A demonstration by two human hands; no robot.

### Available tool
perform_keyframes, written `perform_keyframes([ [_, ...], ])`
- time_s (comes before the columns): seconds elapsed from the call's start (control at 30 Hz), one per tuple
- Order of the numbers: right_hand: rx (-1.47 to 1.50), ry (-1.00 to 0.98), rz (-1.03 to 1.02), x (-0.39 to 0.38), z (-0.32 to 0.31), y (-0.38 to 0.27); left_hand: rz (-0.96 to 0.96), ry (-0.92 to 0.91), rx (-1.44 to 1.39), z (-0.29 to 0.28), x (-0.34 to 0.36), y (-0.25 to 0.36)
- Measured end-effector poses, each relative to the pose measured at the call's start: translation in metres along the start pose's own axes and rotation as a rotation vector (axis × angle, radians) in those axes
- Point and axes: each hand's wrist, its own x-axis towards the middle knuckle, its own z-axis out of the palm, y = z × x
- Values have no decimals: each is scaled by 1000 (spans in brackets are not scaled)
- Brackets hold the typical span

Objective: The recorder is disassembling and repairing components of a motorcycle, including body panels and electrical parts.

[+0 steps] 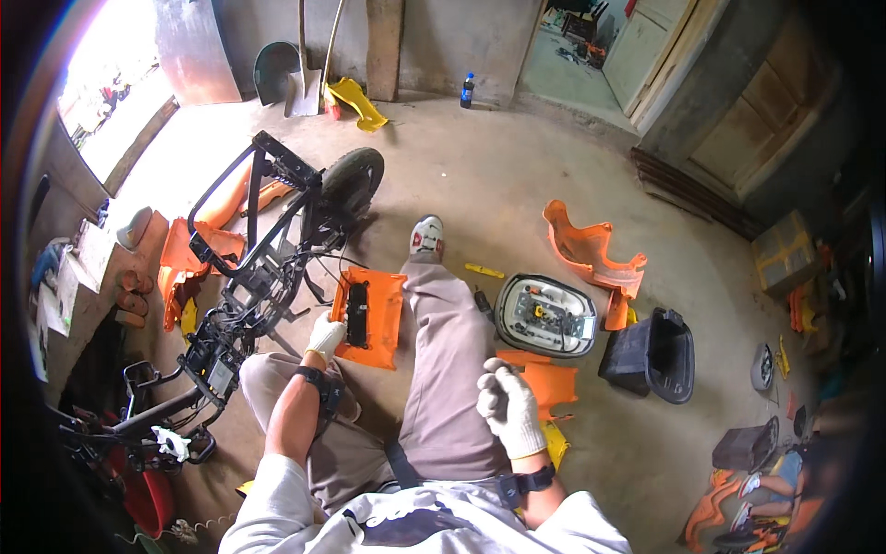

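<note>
My left hand (325, 336), in a white knit glove, grips the left edge of an orange plastic panel (383, 323). A black slotted piece (356, 314) sits in the panel's middle. To the left stands a stripped motorbike frame (254, 272) with bare wiring. My right hand (509, 406), also gloved, is raised beside my right thigh with its fingers curled closed. Whatever it may hold is hidden. Under and beyond it lies another orange panel (549, 383). Farther off, an open oval tray (546, 316) with a pale rim holds small parts and tools.
Right of the tray stand a black bin (653, 355) and a curved orange fairing (595, 249). A narrow yellow strip (484, 270) lies ahead of the tray. By the far wall are a shovel (303, 92) and a bottle (467, 90). Another person (780, 489) sits at far right.
</note>
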Motion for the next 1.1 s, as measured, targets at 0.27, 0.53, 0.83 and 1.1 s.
perform_keyframes([
  [0.27,-154,-29,28,29,-3,14,-6,83,41,5,32,-26],
  [0.53,-277,25,37,39,3,17,-25,229,314,4,45,-47],
  [0.83,-281,41,22,42,8,15,92,331,725,7,18,-25],
  [1.1,-207,2,20,47,-2,20,196,412,727,3,7,-31],
])
